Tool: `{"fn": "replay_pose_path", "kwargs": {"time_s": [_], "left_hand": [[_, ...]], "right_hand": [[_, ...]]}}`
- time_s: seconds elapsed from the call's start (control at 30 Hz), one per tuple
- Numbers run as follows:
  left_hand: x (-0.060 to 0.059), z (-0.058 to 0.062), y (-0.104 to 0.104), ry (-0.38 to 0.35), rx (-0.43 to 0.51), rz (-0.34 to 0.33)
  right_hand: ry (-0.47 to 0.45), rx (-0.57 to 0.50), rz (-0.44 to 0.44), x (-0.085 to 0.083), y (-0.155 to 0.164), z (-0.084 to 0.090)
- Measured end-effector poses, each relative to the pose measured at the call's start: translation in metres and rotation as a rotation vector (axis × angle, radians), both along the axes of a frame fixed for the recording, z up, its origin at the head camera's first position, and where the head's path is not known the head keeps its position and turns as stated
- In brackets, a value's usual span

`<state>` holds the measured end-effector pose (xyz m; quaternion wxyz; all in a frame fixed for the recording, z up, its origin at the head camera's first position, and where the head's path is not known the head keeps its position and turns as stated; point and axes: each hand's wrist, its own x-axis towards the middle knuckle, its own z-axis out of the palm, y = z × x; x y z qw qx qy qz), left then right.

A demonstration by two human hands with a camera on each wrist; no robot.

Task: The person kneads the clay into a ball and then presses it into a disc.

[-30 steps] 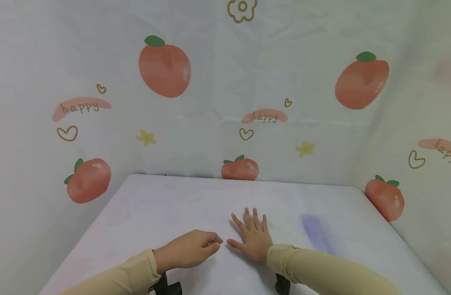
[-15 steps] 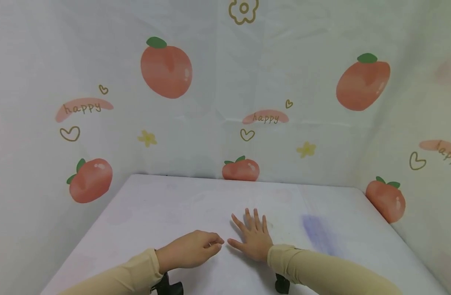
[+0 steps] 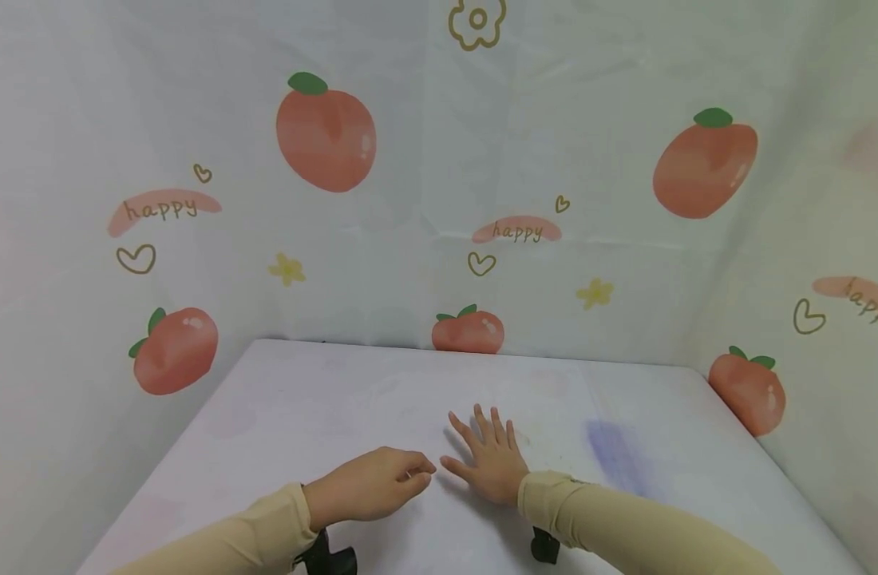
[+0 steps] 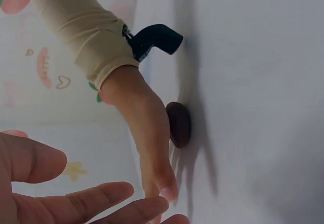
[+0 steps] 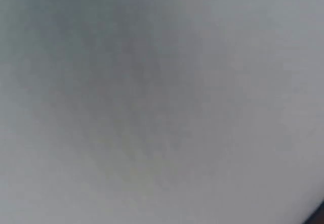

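while flat, right hand [image 3: 492,467] (table [image 3: 302,407])

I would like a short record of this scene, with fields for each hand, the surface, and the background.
left hand: fingers curled, tips drawn to the thumb; whether they pinch anything is unclear
right hand: flat, fingers spread, palm down on the table
small dark object: under the right hand, seen only in the left wrist view
table: white cloth with a bluish stain
background: fabric printed with peaches and "happy"
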<state>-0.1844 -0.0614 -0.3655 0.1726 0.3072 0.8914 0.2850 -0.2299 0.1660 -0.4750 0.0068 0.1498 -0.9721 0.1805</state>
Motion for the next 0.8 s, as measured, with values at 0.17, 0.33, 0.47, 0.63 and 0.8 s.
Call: {"fn": "replay_pose_path", "kwargs": {"time_s": [0.17, 0.33, 0.47, 0.63, 0.8], "left_hand": [[0.0, 0.0, 0.0, 0.0, 0.01, 0.011], [0.0, 0.001, -0.001, -0.018, 0.019, 0.038], [-0.004, 0.004, -0.002, -0.008, 0.025, 0.069], [-0.013, 0.009, -0.006, 0.03, 0.051, 0.118], [-0.024, 0.014, -0.007, 0.135, 0.055, 0.201]], "right_hand": [[-0.019, -0.012, 0.015, -0.004, 0.0, 0.007], [-0.043, -0.077, 0.022, -0.009, 0.004, 0.028], [-0.098, -0.171, -0.013, -0.013, 0.013, 0.055], [-0.108, -0.273, -0.063, -0.007, 0.039, 0.091], [0.058, -0.251, -0.055, 0.005, 0.069, 0.116]]}}
